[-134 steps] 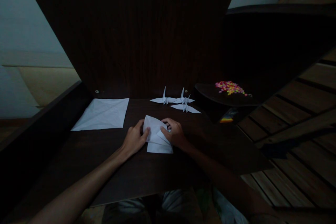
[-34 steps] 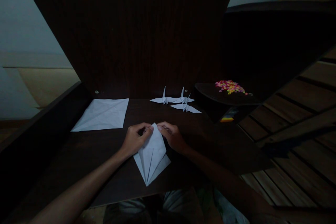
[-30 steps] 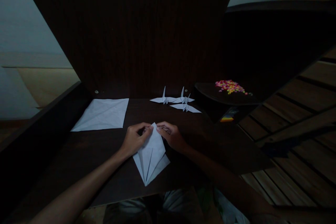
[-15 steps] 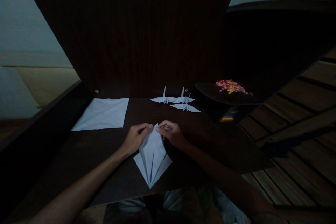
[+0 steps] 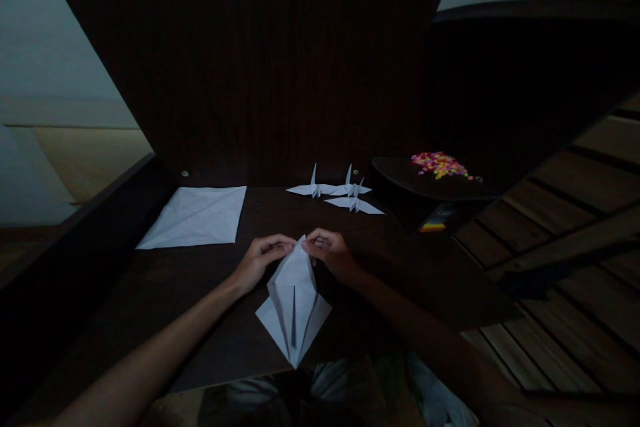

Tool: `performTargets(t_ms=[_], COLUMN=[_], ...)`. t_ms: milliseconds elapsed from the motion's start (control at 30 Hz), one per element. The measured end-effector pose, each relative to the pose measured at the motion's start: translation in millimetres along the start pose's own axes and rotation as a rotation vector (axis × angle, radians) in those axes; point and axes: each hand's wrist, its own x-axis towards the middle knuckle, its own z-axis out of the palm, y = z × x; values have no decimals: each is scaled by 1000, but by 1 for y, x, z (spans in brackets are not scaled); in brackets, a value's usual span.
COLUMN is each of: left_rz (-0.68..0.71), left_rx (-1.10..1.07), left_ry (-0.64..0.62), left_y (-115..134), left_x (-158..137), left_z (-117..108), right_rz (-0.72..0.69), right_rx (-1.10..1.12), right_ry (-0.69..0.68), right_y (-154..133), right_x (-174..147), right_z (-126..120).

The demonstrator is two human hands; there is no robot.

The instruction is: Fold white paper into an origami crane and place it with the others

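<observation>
A partly folded white origami paper (image 5: 294, 273) lies before me, its long flap raised to a point at the far end and a dark slit down its middle. My left hand (image 5: 263, 259) pinches the left edge of that upper point between thumb and fingers. On the opposite edge, my right hand (image 5: 331, 253) is closed the same way, thumb on top. The lower corners spread out flat near the table's front edge. Behind my hands stand three white paper cranes (image 5: 355, 204) with raised necks and outspread wings.
At the left lies a creased white sheet of paper (image 5: 200, 217). A heap of small colourful pieces (image 5: 440, 165) sits on a rounded shelf (image 5: 400, 173) to the right. The dark table (image 5: 200, 320) has an upright back panel (image 5: 275, 80) and a raised left side (image 5: 75, 220).
The folded paper has shifted slightly right and towards me, its tip now further right. My left hand has slid a little to the right with it; the cranes stay put.
</observation>
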Motion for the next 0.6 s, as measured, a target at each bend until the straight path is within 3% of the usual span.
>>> performTargets(t_ms=[267, 600], left_rz=[49, 61], left_rx=[68, 124], left_ry=[-57, -27], left_y=[5, -2], left_x=[-1, 0], left_z=[5, 7], right_rz=[-14, -36], right_rx=[-32, -66], right_ry=[-7, -28], right_y=[2, 3], right_x=[0, -1], right_z=[-1, 0])
